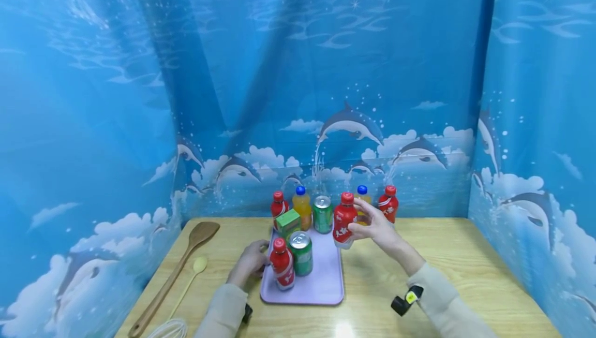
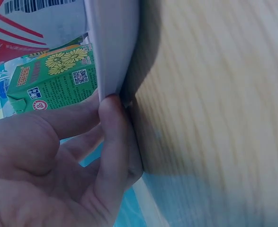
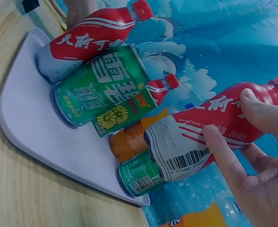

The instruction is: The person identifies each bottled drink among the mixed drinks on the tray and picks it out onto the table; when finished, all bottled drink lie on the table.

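My right hand (image 1: 378, 229) grips a red cola bottle (image 1: 343, 221) by its upper part, raised at the right side of the lilac tray (image 1: 321, 291). In the right wrist view this bottle (image 3: 200, 135) is tilted, with its base towards the tray. At the tray's left side my left hand (image 1: 253, 259) pinches the rim (image 2: 112, 47) between thumb and fingers. On the tray stand a front red bottle (image 1: 282, 266), a large green can (image 1: 301, 258) and a green carton (image 1: 287, 220). Behind them are an orange juice bottle (image 1: 303, 212), a smaller green can (image 1: 323, 217) and another red bottle (image 1: 278, 205).
Right of the tray, at the table's back, stand another orange drink bottle (image 1: 362, 193), partly hidden, and a red bottle (image 1: 390, 202). A wooden spatula (image 1: 183, 255), a pale yellow spoon (image 1: 199, 265) and a whisk (image 1: 169, 329) lie to the left. A dolphin-print curtain (image 1: 279, 94) surrounds the table.
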Motion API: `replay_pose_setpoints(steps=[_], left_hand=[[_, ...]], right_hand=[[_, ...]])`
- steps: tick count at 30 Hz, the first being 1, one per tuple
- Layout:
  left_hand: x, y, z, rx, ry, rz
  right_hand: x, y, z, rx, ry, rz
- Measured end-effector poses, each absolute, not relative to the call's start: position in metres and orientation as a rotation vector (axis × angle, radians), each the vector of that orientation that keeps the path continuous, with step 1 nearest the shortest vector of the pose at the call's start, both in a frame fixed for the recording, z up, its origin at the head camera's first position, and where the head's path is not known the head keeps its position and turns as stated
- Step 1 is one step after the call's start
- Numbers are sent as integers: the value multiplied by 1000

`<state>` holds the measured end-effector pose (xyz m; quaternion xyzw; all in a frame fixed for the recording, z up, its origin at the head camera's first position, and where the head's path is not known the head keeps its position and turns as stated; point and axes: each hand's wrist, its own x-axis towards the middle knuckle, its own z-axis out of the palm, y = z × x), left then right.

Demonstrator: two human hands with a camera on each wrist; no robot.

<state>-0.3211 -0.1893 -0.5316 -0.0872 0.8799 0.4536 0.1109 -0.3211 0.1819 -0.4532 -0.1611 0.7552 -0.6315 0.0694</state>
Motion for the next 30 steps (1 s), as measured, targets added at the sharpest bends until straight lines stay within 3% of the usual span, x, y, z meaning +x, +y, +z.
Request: replay_pose_setpoints(steps=[30], left_hand=[[-323, -192, -538, -250, 2557, 1374]], right_hand=[[-322, 289, -435, -441, 2200, -2036]])
